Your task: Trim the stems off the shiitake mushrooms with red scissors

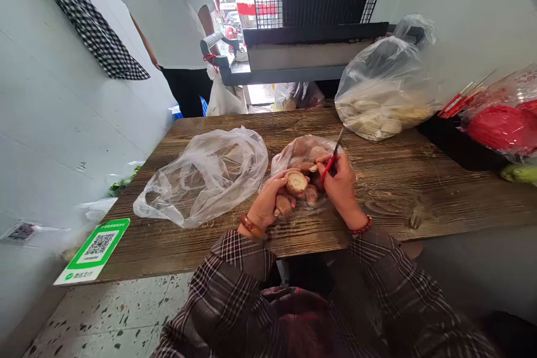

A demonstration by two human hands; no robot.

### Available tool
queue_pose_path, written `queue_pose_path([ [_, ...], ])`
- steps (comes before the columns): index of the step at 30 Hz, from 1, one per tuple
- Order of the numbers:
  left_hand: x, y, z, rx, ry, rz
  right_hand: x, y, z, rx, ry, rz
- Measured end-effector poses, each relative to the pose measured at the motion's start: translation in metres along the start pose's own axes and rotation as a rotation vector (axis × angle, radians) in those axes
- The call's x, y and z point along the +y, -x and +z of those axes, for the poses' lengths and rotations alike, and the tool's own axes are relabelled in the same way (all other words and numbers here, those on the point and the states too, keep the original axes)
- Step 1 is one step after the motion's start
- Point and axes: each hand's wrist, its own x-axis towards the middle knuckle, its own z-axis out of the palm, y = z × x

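My left hand (267,199) is closed around a shiitake mushroom (296,182), whose pale underside faces up. Another mushroom (283,205) pokes out by the same palm, and a third one (310,195) lies just to its right. Red-handled scissors (329,167) are in my right hand (343,183), blades pointing up and away from me. Its fingertips also pinch a small pale piece (313,168), perhaps a mushroom stem. Behind and below both hands is a clear plastic bag (289,152) with more mushrooms in it.
A crumpled plastic bag (205,176) lies left on the wooden table (176,249). At back right sits a filled clear bag (377,106), beside a black tray (457,145) with red packaging. A QR-code card (94,251) marks the left corner. Someone in a white shirt (163,11) stands beyond.
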Motion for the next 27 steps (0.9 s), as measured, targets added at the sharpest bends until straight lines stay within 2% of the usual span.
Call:
queue_pose_path([
  [4, 0.004, 0.0, 0.002, 0.046, 0.029, -0.008, 0.004, -0.004, -0.002, 0.046, -0.132, -0.024],
  [8, 0.004, 0.0, 0.001, 0.104, 0.14, -0.023, -0.007, 0.006, -0.014, 0.081, -0.254, -0.005],
  [10, 0.002, -0.001, 0.001, 0.115, 0.185, 0.001, -0.019, 0.02, -0.018, 0.002, -0.295, 0.026],
  [12, 0.001, -0.001, 0.002, 0.122, 0.221, 0.042, -0.031, 0.038, -0.016, -0.149, -0.293, 0.023],
  [15, 0.002, -0.001, 0.005, 0.156, 0.259, 0.09, -0.045, 0.063, -0.004, -0.293, -0.185, -0.135],
  [17, 0.002, 0.0, 0.005, 0.183, 0.264, 0.109, -0.048, 0.074, 0.005, -0.31, -0.132, -0.224],
  [21, -0.004, 0.001, 0.005, 0.179, 0.23, 0.105, -0.043, 0.078, 0.01, -0.281, -0.077, -0.284],
  [24, -0.01, 0.002, 0.007, 0.205, 0.066, 0.19, -0.036, 0.076, 0.009, -0.2, -0.066, -0.196],
  [27, -0.005, 0.004, 0.004, 0.307, -0.253, 0.414, -0.031, 0.072, 0.012, -0.07, -0.198, 0.029],
])
